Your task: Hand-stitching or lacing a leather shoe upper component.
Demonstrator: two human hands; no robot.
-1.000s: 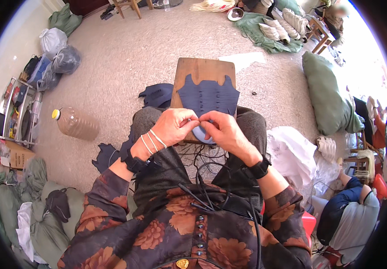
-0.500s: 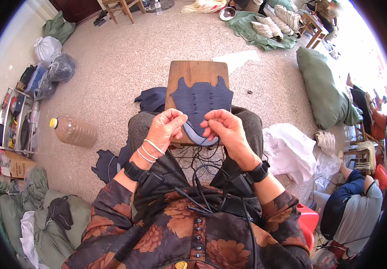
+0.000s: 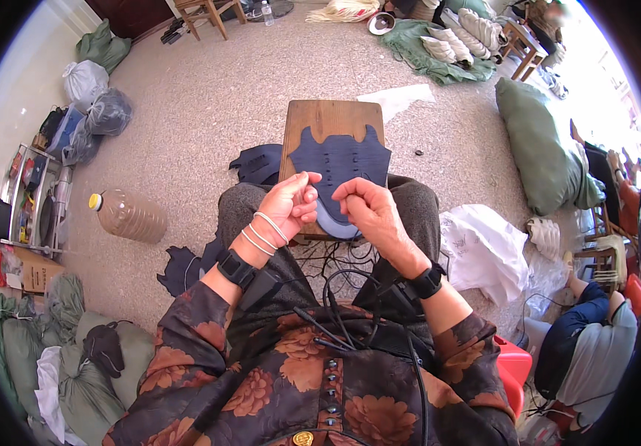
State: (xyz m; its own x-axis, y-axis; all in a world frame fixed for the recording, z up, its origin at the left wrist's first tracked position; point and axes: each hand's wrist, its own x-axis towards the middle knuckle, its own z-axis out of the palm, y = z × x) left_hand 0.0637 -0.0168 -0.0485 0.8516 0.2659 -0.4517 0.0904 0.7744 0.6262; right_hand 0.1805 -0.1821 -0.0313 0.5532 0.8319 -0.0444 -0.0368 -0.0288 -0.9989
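A dark blue cut fabric piece with two horn-like points and two rows of slits lies flat on a small wooden stool between my knees. Along its lower edge runs a curved grey-blue band. My left hand hovers over the piece's left edge, thumb and forefinger pressed together and the other fingers curled. Across from it my right hand is closed in a pinch above the right part. Whatever either hand pinches is too small to make out. The hands are apart from each other.
More dark blue pieces lie left of the stool. Black cables hang across my lap. A large plastic jug stands on the floor at left, a white cloth bag at right. Green sacks and seated people surround the area.
My right hand has turned, its fingers curling in more. The left hand's thumb side has tipped upward. The whole view has shifted slightly; the blue piece stays on the stool.
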